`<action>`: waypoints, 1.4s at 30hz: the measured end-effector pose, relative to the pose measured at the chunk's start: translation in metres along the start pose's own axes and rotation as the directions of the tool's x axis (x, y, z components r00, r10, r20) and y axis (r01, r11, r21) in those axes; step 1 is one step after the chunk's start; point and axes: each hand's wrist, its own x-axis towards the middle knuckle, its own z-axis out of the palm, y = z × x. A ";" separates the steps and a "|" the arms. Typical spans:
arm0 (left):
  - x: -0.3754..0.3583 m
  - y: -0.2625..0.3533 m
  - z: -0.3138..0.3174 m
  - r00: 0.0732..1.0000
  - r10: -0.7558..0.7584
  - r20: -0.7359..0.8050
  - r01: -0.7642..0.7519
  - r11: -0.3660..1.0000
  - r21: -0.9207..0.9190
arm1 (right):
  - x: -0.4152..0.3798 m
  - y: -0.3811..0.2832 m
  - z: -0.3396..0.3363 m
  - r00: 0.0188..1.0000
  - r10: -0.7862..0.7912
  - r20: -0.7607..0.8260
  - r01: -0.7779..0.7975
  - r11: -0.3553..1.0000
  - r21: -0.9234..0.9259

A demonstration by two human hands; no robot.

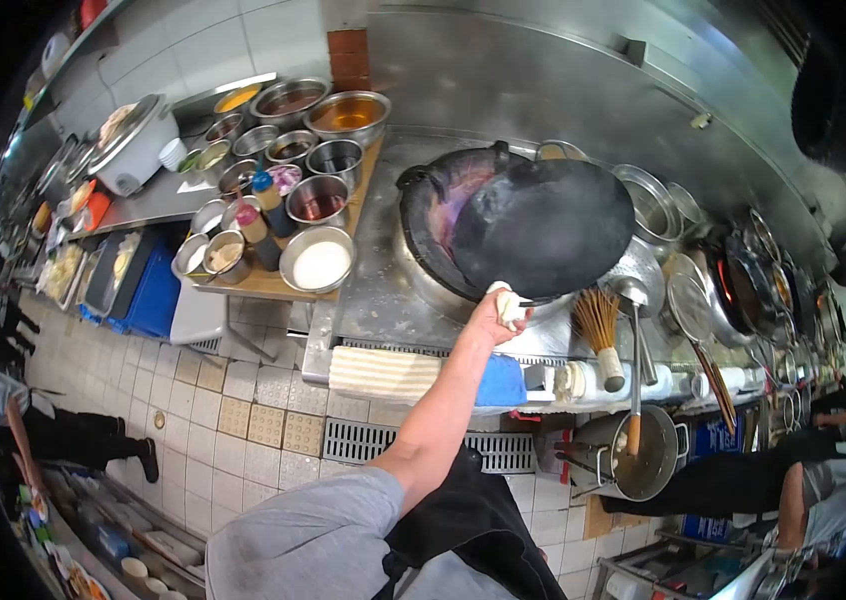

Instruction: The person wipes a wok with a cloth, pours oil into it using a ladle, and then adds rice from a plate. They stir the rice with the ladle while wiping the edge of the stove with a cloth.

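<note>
My left hand (496, 312) reaches forward and grips the near rim of a large black wok (543, 225) through a white cloth (511, 304). The wok is tilted over a round burner ring (430, 215), where a purple glow shows at its left. A bamboo wok brush (598, 330) stands just right of my hand, and a ladle (634, 340) with a wooden handle lies beside it. My right hand is out of the picture.
Several steel bowls of sauces and seasonings (321, 262) sit on a wooden board to the left. A folded towel (383, 372) and a blue cloth (501, 384) hang on the stove's front edge. A pot (643, 460) hangs below. Other people stand far left and right.
</note>
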 end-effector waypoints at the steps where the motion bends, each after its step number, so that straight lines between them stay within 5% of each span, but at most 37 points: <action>1: -0.001 -0.002 0.001 1.000 0.013 -0.027 -0.013 1.000 0.014 | 0.004 -0.001 -0.001 1.000 -0.005 0.005 0.005 1.000 -0.003; 16: 0.002 -0.003 -0.003 0.999 0.045 -0.003 -0.045 0.999 0.014 | 0.010 0.015 -0.009 1.000 0.030 0.004 -0.030 0.999 0.029; 22: 0.003 0.001 -0.004 0.997 -0.072 -0.005 0.072 0.997 -0.017 | 0.004 0.023 -0.008 0.999 0.039 -0.003 -0.039 0.999 0.034; 28: -0.001 -0.006 0.000 1.000 0.022 -0.005 -0.022 1.000 0.021 | 0.001 0.037 -0.003 0.999 0.037 -0.023 -0.036 0.998 0.053; 32: 0.004 -0.015 -0.010 0.949 0.306 -0.076 -0.280 0.929 0.242 | 0.011 0.059 0.011 0.998 0.008 -0.065 -0.002 0.996 0.093; 35: 0.010 -0.001 -0.033 0.778 0.616 -0.126 -0.504 0.730 0.461 | -0.001 0.039 0.003 0.998 0.008 -0.059 0.001 0.988 0.152; 37: -0.016 0.010 -0.031 0.630 0.776 -0.018 -0.621 0.518 0.587 | -0.010 0.036 0.003 0.999 0.040 -0.015 -0.036 0.981 0.192; 40: -0.030 0.027 -0.025 0.525 0.850 0.053 -0.645 0.356 0.676 | -0.007 0.069 0.019 0.997 0.069 0.019 -0.070 0.990 0.120; 42: -0.029 0.037 -0.016 0.140 0.976 0.168 -0.498 -0.077 0.864 | 0.007 0.113 0.051 1.000 0.011 0.001 -0.011 0.992 0.126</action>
